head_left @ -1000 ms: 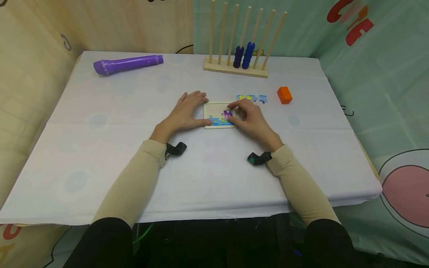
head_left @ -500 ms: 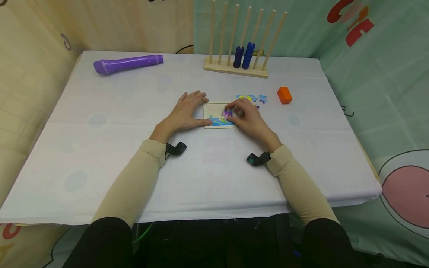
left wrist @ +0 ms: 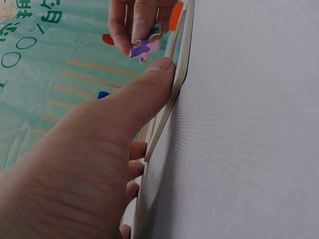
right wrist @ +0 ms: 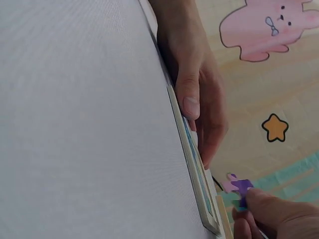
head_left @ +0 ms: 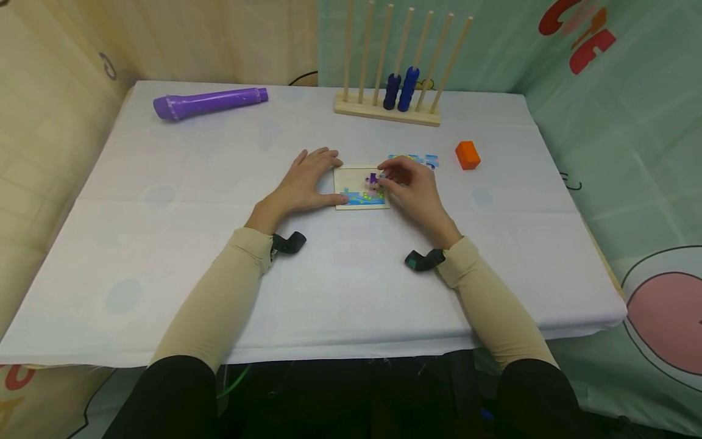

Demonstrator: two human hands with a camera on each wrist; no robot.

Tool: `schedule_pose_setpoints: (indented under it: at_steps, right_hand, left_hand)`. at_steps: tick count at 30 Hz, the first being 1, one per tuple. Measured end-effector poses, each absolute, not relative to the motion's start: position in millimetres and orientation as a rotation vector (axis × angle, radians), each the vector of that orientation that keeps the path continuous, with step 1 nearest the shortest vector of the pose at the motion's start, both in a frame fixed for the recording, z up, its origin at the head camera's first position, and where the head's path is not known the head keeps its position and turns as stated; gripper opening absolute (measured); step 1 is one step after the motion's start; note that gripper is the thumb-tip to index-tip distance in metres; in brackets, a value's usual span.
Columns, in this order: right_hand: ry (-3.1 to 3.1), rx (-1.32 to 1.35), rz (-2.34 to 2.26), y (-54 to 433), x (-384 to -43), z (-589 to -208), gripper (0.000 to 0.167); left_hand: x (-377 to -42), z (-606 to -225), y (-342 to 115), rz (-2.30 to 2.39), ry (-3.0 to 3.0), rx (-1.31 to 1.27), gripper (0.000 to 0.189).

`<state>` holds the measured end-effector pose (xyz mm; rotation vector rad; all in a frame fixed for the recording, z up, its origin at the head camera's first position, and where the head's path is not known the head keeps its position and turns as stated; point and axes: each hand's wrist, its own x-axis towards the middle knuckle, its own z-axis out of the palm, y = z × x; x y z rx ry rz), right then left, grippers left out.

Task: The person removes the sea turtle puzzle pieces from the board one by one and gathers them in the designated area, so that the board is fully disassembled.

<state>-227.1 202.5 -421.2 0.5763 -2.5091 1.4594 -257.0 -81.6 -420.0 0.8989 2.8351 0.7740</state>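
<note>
Gently, I'd say: the purple puzzle piece (left wrist: 143, 47), pinched between my right hand (head_left: 417, 186)'s fingers just above the wooden tray (head_left: 350, 177) at the frame's centre, probably wants squaring with the blue pieces (head_left: 362, 199) below, then pressing flat, unforced. My left hand (head_left: 304, 186) steadies the tray's left side, thumb low, fingers spread at its upper left corner; both forearms (head_left: 214, 299) slant up from the frame's bottom.

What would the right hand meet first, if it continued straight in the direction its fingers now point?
Probably the left hand, across the wooden tray. The pinched puzzle piece looks raised above the tray, but its exact height is unclear, so it could pass over.
</note>
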Motion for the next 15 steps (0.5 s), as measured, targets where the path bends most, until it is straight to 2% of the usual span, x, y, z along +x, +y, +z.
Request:
schedule_pose_setpoints:
  at_steps: [6, 15]
  right_hand:
    - [-2.453, 0.337, 1.431, 207, -228, -418, 0.019]
    - [-2.469, 0.038, 1.306, 222, -231, -413, 0.024]
  left_hand:
    - [-257, -420, -81, 0.776, 2.829, 0.899, 0.088]
    - [-259, -421, -81, 0.779, 2.832, 0.893, 0.087]
